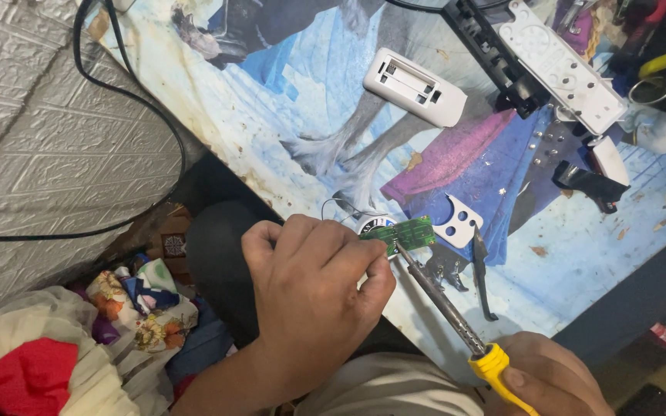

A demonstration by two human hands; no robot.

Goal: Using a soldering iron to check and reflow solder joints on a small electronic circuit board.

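Left hand [314, 289] pinches a small green circuit board [404, 233] between thumb and fingers, holding it just above the near edge of the counter [287, 100]. Right hand [553, 377] is closed around the yellow handle of a soldering iron [445, 300], tip touching the board's lower edge. Black tweezers [481, 270] lie just right of the board. Farther back rests a white plastic casing [414, 86]; a black cable [129, 100] loops down the white wall.

Open room: bare table [580, 231] right of the board [402, 234].
Near obstacles: pliers [478, 266] and white plate [456, 221] just beside the board.
Far obstacles: white casing [414, 86], black-and-white housing [537, 58].
Left edge: wall [48, 108], cable [159, 123].
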